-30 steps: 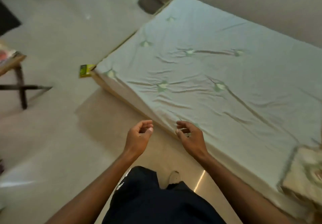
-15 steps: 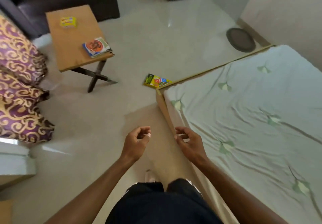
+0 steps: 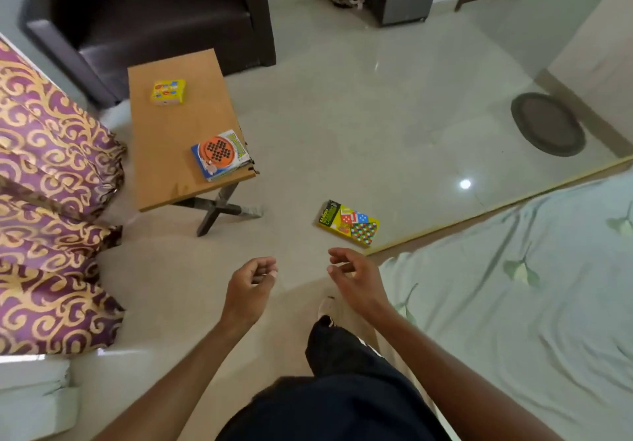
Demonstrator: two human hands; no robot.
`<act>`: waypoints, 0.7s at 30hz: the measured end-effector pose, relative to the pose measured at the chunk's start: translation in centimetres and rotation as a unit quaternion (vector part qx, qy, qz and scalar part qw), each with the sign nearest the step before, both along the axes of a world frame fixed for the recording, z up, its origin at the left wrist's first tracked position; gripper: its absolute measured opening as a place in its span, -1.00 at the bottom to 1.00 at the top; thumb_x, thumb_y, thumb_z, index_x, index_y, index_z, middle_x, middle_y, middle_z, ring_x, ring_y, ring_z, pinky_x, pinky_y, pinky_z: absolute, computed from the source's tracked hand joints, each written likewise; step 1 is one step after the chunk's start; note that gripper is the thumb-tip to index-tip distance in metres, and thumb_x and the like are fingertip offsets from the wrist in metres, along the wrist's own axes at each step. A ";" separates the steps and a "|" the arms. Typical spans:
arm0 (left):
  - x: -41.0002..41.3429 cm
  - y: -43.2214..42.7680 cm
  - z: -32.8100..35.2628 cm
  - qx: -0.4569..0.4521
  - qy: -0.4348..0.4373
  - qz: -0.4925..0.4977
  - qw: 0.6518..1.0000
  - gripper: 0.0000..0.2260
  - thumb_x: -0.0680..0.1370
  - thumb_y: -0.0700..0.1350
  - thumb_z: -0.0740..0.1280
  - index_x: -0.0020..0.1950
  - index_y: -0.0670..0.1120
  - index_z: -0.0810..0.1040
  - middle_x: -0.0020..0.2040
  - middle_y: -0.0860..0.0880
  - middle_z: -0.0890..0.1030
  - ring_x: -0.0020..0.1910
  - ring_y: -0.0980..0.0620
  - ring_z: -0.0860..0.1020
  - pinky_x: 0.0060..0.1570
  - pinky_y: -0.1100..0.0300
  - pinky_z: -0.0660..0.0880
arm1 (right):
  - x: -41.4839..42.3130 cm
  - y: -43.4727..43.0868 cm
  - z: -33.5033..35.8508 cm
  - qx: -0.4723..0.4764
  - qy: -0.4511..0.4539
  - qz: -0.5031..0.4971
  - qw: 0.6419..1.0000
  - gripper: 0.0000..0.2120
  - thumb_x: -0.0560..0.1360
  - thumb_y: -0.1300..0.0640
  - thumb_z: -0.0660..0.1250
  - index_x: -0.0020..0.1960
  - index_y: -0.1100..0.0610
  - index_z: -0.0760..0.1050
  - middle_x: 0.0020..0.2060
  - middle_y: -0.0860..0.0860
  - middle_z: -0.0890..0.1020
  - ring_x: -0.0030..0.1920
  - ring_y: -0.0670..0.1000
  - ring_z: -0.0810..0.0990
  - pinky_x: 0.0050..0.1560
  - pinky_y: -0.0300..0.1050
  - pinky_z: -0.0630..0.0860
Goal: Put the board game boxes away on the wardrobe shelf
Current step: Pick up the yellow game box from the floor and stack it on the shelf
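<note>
A yellow board game box lies flat on the floor by the corner of the bed. On the small wooden table sit a blue box with an orange round peg board at the near right corner and a small yellow box farther back. My left hand and my right hand hover side by side above the floor, short of the floor box, fingers loosely curled and holding nothing. No wardrobe is in view.
A bed with a pale green sheet fills the right. A dark armchair stands behind the table. Purple and gold curtains hang on the left. A dark round mat lies on the floor far right.
My view has swung left from the bed to the floor, bringing the table, armchair and game boxes into sight. Both hands keep the same loose, empty pose.
</note>
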State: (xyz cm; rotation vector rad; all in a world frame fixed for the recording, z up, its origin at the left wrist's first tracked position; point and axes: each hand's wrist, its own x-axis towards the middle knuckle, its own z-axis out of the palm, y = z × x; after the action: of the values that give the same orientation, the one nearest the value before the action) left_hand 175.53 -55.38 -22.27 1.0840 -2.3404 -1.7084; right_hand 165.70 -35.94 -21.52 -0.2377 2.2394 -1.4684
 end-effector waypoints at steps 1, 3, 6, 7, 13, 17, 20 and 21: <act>-1.9 -1.0 0.2 0.003 -0.003 -0.002 1.000 -0.81 0.54 -0.19 0.37 0.12 0.00 0.60 0.01 0.02 0.67 0.02 0.04 0.62 0.12 0.07 0.58 | -2.1 -1.2 0.1 0.000 0.007 0.005 1.000 -0.73 0.47 0.16 0.38 0.16 0.01 0.57 -0.04 -0.13 0.64 -0.17 -0.24 0.58 -0.13 -0.43 0.47; -6.7 -3.2 0.3 0.008 -0.012 -0.001 1.000 -0.82 0.54 -0.18 0.37 0.11 0.01 0.60 0.00 0.03 0.67 0.02 0.04 0.62 0.11 0.08 0.58 | -7.3 -3.8 0.1 0.002 0.009 0.007 1.000 -0.74 0.47 0.17 0.39 0.16 0.04 0.58 -0.06 -0.11 0.63 -0.17 -0.21 0.59 -0.12 -0.40 0.48; -13.3 -5.8 0.1 0.019 -0.022 -0.002 1.000 -0.81 0.53 -0.18 0.37 0.12 -0.01 0.60 0.00 0.01 0.67 0.02 0.04 0.62 0.11 0.11 0.58 | -13.9 -6.8 0.1 0.011 0.000 0.010 1.000 -0.76 0.49 0.18 0.37 0.15 0.06 0.57 -0.06 -0.12 0.62 -0.15 -0.21 0.58 -0.17 -0.46 0.45; -15.8 -6.7 -0.3 0.026 -0.027 -0.003 0.999 -0.81 0.53 -0.19 0.37 0.12 -0.02 0.60 0.00 0.01 0.67 0.02 0.03 0.62 0.10 0.12 0.58 | -16.5 -7.8 -0.3 0.018 -0.004 0.009 1.000 -0.76 0.49 0.17 0.37 0.15 0.05 0.57 -0.06 -0.13 0.62 -0.15 -0.20 0.58 -0.16 -0.43 0.45; -29.5 -9.8 -7.6 0.080 -0.081 -0.049 0.992 -0.83 0.53 -0.20 0.37 0.11 -0.08 0.62 -0.07 -0.01 0.67 -0.07 0.09 0.62 0.04 0.27 0.56 | -29.7 -11.4 -7.6 0.075 -0.034 -0.067 0.994 -0.77 0.47 0.19 0.36 0.11 0.05 0.60 -0.08 -0.08 0.67 -0.12 -0.12 0.63 -0.12 -0.31 0.50; -37.3 -10.9 -17.9 0.105 -0.155 -0.086 0.978 -0.83 0.52 -0.20 0.37 0.10 -0.10 0.63 -0.05 -0.06 0.67 -0.05 0.04 0.63 0.00 0.34 0.52 | -37.0 -12.9 -17.6 0.144 -0.057 -0.079 0.985 -0.75 0.48 0.19 0.34 0.15 0.06 0.59 -0.04 -0.06 0.66 -0.07 -0.05 0.63 -0.02 -0.18 0.56; -41.9 -11.2 -27.6 0.118 -0.228 -0.123 0.959 -0.84 0.50 -0.18 0.36 0.06 -0.05 0.62 -0.08 -0.04 0.68 -0.06 -0.03 0.64 0.04 0.22 0.50 | -41.4 -13.3 -27.2 0.209 -0.078 -0.062 0.973 -0.75 0.49 0.13 0.35 0.16 0.02 0.59 0.06 0.02 0.67 0.01 0.03 0.64 0.05 -0.07 0.56; -43.1 -11.3 -30.2 0.116 -0.245 -0.134 0.953 -0.83 0.50 -0.18 0.36 0.07 -0.04 0.62 -0.07 -0.03 0.67 -0.08 0.00 0.62 0.04 0.24 0.49 | -42.4 -13.4 -29.8 0.227 -0.084 -0.052 0.969 -0.74 0.49 0.14 0.34 0.17 0.02 0.58 0.11 0.03 0.65 0.05 0.06 0.63 0.05 -0.14 0.52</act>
State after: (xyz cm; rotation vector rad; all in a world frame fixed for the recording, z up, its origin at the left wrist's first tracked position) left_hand 132.47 -66.69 -52.51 1.4295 -2.7350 -2.0473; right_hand 123.30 -49.30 -51.28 0.1462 2.3958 -0.9407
